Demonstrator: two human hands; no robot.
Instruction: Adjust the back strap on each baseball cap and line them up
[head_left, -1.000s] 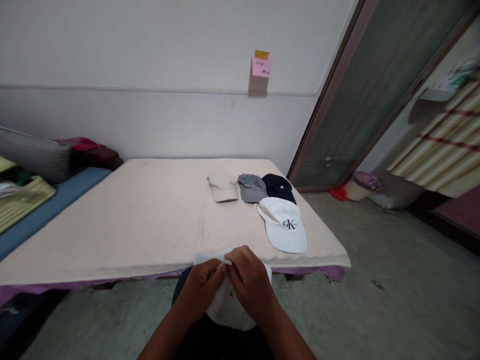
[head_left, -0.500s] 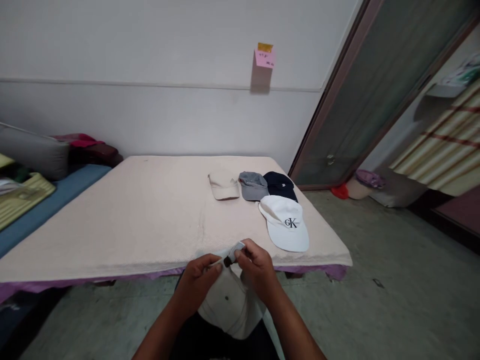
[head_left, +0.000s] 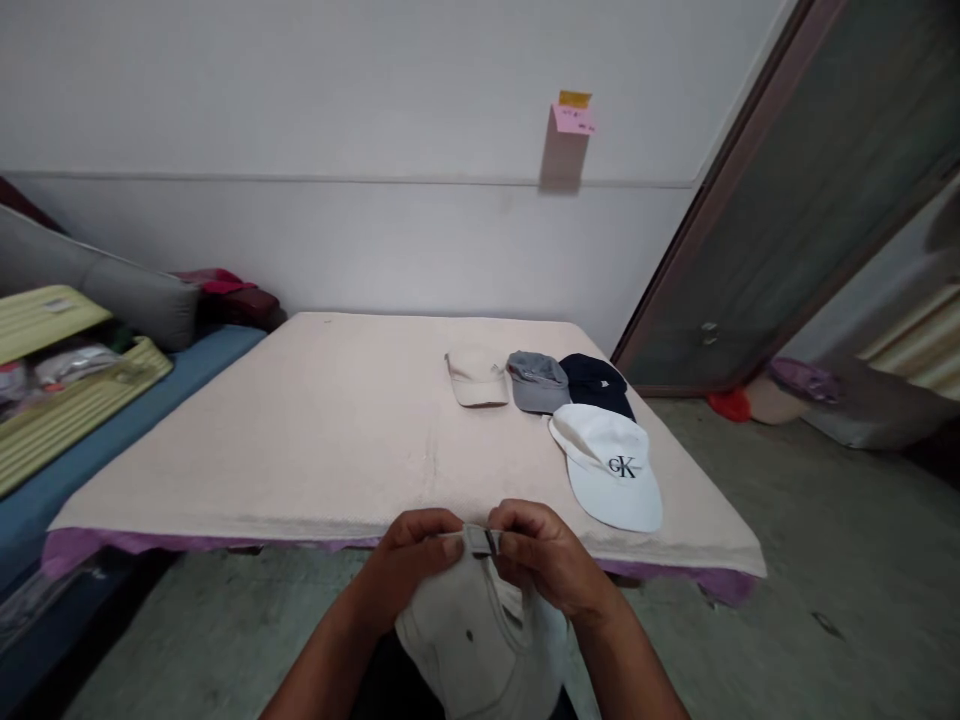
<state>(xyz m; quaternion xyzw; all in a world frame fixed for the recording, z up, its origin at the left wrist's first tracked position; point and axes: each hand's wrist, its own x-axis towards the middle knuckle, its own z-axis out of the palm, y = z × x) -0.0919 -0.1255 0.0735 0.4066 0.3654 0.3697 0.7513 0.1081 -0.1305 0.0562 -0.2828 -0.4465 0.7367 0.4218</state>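
A light grey baseball cap [head_left: 469,640] hangs below my hands, its back strap uppermost. My left hand [head_left: 420,555] pinches the left side of the strap [head_left: 477,540] between thumb and fingers. On the other side, my right hand [head_left: 544,550] grips the strap's right part beside a dark buckle or fastening. The opening above the strap is partly visible. Past my hands, a white cap with black lettering [head_left: 611,465] lies on the bed. Behind it are a navy cap [head_left: 596,382], a grey cap [head_left: 538,382] and a beige cap [head_left: 476,375].
The cream-covered bed [head_left: 322,430] has a purple sheet edge at the front. To the left stand a grey cushion [head_left: 97,280] and a yellow-green open case [head_left: 90,390] on blue bedding. A pink note [head_left: 574,118] is taped to the wall; a sliding door [head_left: 787,220] is at right.
The strap now lies straighter between my hands, with the dark fastening lying flat instead of lifted at an angle. My view has turned left, so the bed and caps appear farther right.
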